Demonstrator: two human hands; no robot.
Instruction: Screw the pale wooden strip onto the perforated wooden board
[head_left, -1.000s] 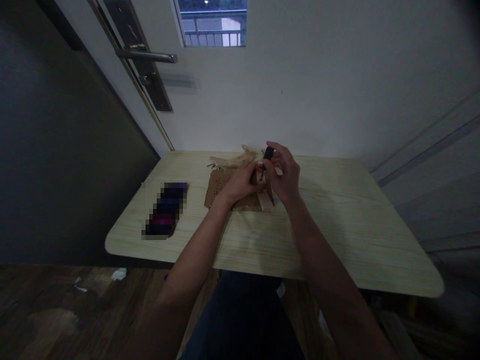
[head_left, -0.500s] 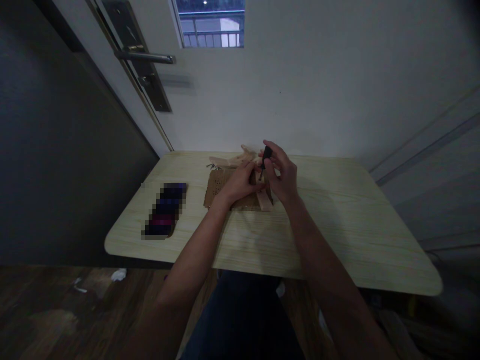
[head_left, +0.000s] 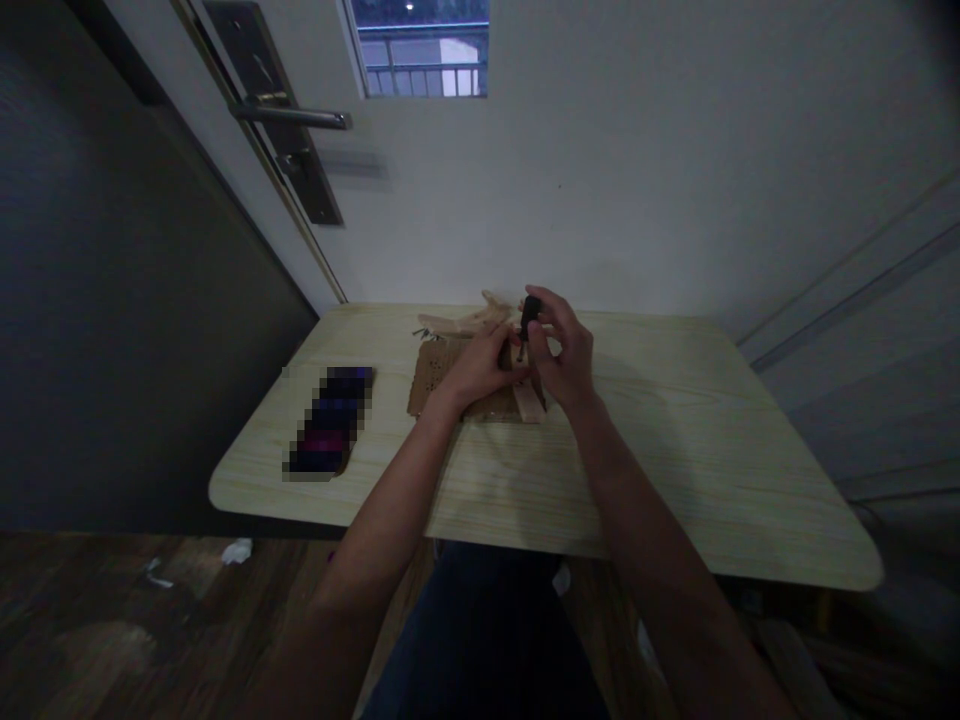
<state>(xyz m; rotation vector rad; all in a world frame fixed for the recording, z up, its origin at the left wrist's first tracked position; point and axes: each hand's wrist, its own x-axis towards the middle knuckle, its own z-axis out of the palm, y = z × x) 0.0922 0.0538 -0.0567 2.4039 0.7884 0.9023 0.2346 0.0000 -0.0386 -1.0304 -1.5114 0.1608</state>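
My right hand [head_left: 568, 355] is closed on the black handle of a short screwdriver [head_left: 530, 312], its shaft pointing down at a pale wood strip [head_left: 529, 402]. My left hand [head_left: 484, 362] presses that strip with thumb and fingers closed about it, partly hiding it. Under the strip lies a piece of brown cardboard [head_left: 425, 378] with small holes at its left side. Where the screwdriver tip meets the wood is too small to make out clearly.
More pale wood pieces [head_left: 450, 325] lie behind the cardboard, with several small screws [head_left: 425, 333] by their left end. A blurred-out phone-like object [head_left: 330, 420] rests on the table [head_left: 720, 450] at left. The white door [head_left: 637, 180] with a metal handle [head_left: 300, 117] stands behind.
The screwdriver handle has tilted slightly to the left and more upright, with my right fingers shifting around it. My left hand has stayed in place.
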